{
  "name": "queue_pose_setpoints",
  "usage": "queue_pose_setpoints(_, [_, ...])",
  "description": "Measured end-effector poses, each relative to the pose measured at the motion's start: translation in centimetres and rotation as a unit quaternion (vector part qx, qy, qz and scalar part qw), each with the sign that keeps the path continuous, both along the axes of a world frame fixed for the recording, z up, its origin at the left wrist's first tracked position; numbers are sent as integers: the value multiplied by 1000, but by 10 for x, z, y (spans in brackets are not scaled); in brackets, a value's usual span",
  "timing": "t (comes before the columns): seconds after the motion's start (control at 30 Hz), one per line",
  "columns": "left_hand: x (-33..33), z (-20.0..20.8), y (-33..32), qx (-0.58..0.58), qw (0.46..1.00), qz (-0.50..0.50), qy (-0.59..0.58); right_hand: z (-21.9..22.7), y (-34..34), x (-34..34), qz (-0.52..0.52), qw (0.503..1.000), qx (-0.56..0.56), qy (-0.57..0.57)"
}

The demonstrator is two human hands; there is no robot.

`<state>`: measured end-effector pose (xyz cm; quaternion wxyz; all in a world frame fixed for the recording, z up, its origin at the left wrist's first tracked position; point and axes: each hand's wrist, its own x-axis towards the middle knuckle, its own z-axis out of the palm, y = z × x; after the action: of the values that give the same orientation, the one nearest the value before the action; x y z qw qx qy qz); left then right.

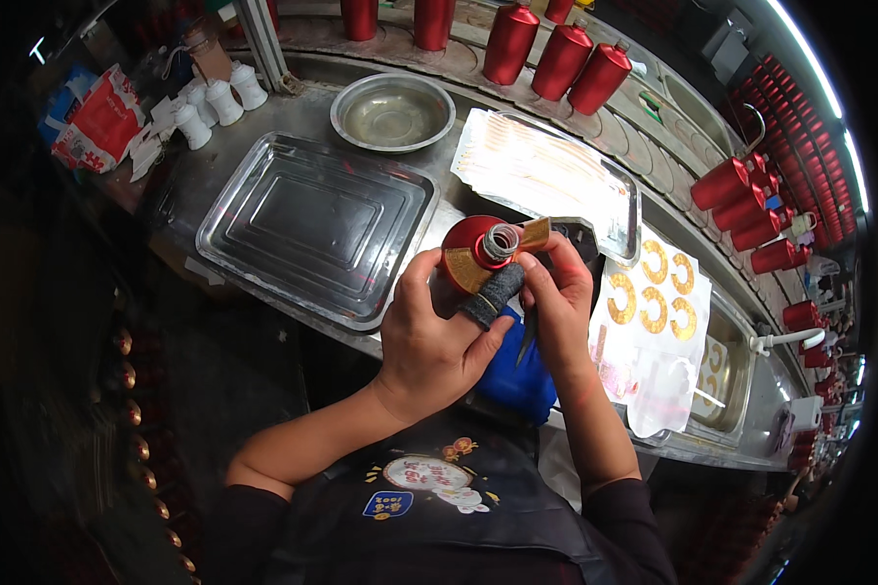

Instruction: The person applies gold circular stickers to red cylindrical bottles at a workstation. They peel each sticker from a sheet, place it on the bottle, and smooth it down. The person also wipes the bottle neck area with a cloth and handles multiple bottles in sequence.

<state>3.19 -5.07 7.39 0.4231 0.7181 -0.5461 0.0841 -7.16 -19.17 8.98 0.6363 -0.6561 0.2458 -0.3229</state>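
My left hand (429, 336) grips a red bottle (468, 246) tipped toward me, its grey open neck facing the camera; the index finger wears a dark grey fabric sleeve. My right hand (559, 292) pinches a curved gold label (529, 236) wrapped around the bottle's shoulder, and a thin dark tool sticks down from that hand. A white sheet with several gold crescent labels (654, 297) lies just to the right of my hands.
An empty steel tray (263, 175) lies to the left, a round steel bowl (392, 112) behind it, and a tray holding label sheets (541, 171) beyond my hands. Red bottles (561, 54) line the back and right edges. Small white bottles (215, 97) stand far left.
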Motion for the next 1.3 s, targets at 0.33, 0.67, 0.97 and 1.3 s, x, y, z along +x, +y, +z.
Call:
queue_pose_setpoints(0.33, [12,-14,-15,-49,990,-13,133,-12,-14,0,24,998,-43,-36])
queue_pose_setpoints(0.67, [56,-2,-20,40,879,-249,405,-13,-10,-13,43,999,-17,-28])
queue_pose_setpoints(0.97, [54,3,-16,27,942,-241,232,-17,-6,-17,52,998,17,-44])
queue_pose_setpoints(1.3, [67,9,-15,96,886,-299,340,-11,2,-17,49,998,-11,-41])
